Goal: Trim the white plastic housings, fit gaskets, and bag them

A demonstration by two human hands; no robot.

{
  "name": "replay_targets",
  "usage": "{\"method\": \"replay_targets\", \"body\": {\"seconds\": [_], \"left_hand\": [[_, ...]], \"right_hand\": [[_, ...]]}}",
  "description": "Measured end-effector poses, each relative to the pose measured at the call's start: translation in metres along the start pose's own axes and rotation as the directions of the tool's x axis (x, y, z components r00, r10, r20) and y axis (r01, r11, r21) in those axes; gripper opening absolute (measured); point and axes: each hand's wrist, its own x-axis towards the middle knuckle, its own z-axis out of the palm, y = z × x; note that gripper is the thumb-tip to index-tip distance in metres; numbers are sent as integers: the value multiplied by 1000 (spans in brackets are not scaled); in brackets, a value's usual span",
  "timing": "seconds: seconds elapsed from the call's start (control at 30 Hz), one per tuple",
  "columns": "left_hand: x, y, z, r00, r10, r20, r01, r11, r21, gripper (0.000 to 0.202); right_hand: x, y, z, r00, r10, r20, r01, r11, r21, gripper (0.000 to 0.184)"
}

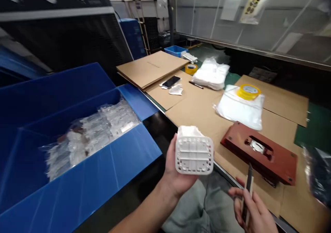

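a white plastic part (194, 152) is held up in the left hand (176, 172), near the middle of the view and just off the near edge of the tabletop (201, 105). the left fingers (171, 153) are clenched around its left side and back, so that the ribbed, holed face is left uncovered and turned toward the eyes; it appears to be gripped by the edges for that reason. it is lifted clear of everything else and touches nothing but the hand.

a thin dark tool (248, 188) is grasped in the right hand (254, 209), low on the right. it is pinched between the fingers (238, 193) like a pen, its tip pointing up and well apart from the part. what kind of tool it is cannot be told.

to the left, a blue bin (103, 171) is set close by, and clear bags of pale parts (93, 133) are heaped inside it within easy reach of the left hand. just right of the held part, a red-brown fixture (261, 152) with a cut-out pocket is laid flat on the cardboard that covers the tabletop.

farther off, a yellow tape roll (248, 91) is rested on a white bag (240, 109). a phone (171, 81), a pen (196, 84) and flat cardboard sheets (152, 67) are kept toward the far left, away from the hands.
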Motion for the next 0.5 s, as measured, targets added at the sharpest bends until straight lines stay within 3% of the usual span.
{"method": "replay_targets", "body": {"seconds": [0.17,0.5], "left_hand": [[4,4,20,994,61,-93,-66,997,-49,49],[2,3,28,971,191,-141,-197,980,-28,54]], "right_hand": [[-11,4,-11,992,115,-59,-108,989,105,69],[-11,12,-4,985,174,-9,-171,973,157,76]]}}
